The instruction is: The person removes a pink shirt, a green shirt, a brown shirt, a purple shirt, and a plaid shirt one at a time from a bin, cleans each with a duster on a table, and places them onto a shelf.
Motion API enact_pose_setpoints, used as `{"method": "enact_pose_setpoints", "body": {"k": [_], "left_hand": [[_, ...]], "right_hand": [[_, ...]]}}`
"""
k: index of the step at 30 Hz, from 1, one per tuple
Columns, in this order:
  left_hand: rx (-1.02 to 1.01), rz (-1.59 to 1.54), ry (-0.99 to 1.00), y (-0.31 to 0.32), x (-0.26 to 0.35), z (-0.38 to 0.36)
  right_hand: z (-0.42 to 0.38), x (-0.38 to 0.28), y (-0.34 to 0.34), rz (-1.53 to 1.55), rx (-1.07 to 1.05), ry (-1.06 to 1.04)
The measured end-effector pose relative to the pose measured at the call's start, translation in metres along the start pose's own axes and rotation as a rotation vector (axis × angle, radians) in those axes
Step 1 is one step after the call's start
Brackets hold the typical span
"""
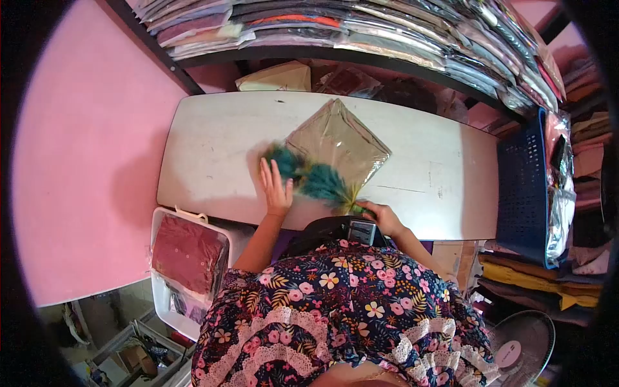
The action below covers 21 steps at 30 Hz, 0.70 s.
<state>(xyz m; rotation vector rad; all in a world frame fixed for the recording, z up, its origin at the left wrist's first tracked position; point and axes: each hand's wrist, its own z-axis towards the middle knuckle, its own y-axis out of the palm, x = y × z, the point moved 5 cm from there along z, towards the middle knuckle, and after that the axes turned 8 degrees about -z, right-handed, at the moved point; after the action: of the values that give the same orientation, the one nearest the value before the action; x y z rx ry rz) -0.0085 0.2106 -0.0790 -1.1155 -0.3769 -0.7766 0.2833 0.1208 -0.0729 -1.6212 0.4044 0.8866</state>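
A green feather duster (324, 182) with a yellowish base lies slantwise across the near side of the white table, slightly blurred. My right hand (385, 219) is closed around its handle end, close to my body. At the duster's far left tip, my left hand (276, 188) is open with fingers stretched out, overlapping the feathers. Under and behind the duster rests a folded beige garment in clear plastic (338, 143), turned so one corner points away from me. The duster covers its near left edge.
The white table (213, 155) stands before me. Stacked bagged garments fill the shelf (361, 32) above its back edge. A blue basket (521, 187) stands at the right, and a white bin (163, 284) with a maroon packet at the lower left. A fan (525, 348) is at lower right.
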Motion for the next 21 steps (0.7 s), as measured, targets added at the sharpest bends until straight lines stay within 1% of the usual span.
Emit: {"method": "enact_pose_setpoints", "body": {"k": [1,2,3,5,6,7,9,10,11,12,13,14,15,17,18,19,21], "left_hand": [[-0.019,0.038,0.044,0.005,0.010,0.002],[-0.048,-0.002,0.098,0.009,0.018,0.005],[-0.079,-0.043,0.151,0.014,0.025,0.006],[-0.184,0.030,0.241,0.025,0.040,0.005],[-0.218,-0.001,0.271,0.031,0.048,0.004],[-0.223,-0.004,0.278,0.036,0.055,0.004],[-0.545,-0.065,0.495,0.055,0.075,-0.006],[-0.551,-0.064,0.507,0.063,0.070,-0.011],[-0.621,-0.196,0.548,0.073,0.067,-0.020],[-0.688,-0.329,0.587,0.076,0.071,-0.024],[-0.691,-0.328,0.594,0.077,0.071,-0.025],[-0.655,-0.264,0.597,0.077,0.069,-0.026],[-0.619,-0.201,0.599,0.077,0.067,-0.026],[-0.589,-0.159,0.603,0.082,0.064,-0.026],[-0.554,-0.117,0.601,0.083,0.065,-0.024],[-0.555,-0.118,0.604,0.083,0.065,-0.024],[-0.553,-0.083,0.601,0.081,0.063,-0.023]], "right_hand": [[-0.003,-0.009,-0.002,0.033,0.007,-0.135],[-0.005,-0.007,-0.004,0.014,0.005,-0.082],[-0.005,-0.007,-0.006,0.014,0.012,-0.074],[-0.002,0.005,-0.018,0.004,0.190,0.135],[0.001,0.008,-0.020,0.027,0.256,0.205],[0.004,0.012,-0.022,0.028,0.264,0.211],[0.009,0.028,-0.023,-0.338,0.203,0.343],[0.008,0.035,-0.029,-0.312,0.299,0.360],[0.007,0.041,-0.031,-0.310,0.309,0.366],[0.005,0.048,-0.037,-0.308,0.354,0.462],[0.002,0.054,-0.043,-0.303,0.395,0.558],[0.001,0.055,-0.045,-0.252,0.479,0.513],[0.000,0.055,-0.044,-0.251,0.485,0.514],[-0.004,0.046,-0.039,-0.104,0.531,0.292],[-0.004,0.037,-0.036,-0.154,0.481,0.212],[-0.005,0.032,-0.035,-0.155,0.484,0.214],[-0.008,0.035,-0.029,-0.285,0.270,0.466]]}}
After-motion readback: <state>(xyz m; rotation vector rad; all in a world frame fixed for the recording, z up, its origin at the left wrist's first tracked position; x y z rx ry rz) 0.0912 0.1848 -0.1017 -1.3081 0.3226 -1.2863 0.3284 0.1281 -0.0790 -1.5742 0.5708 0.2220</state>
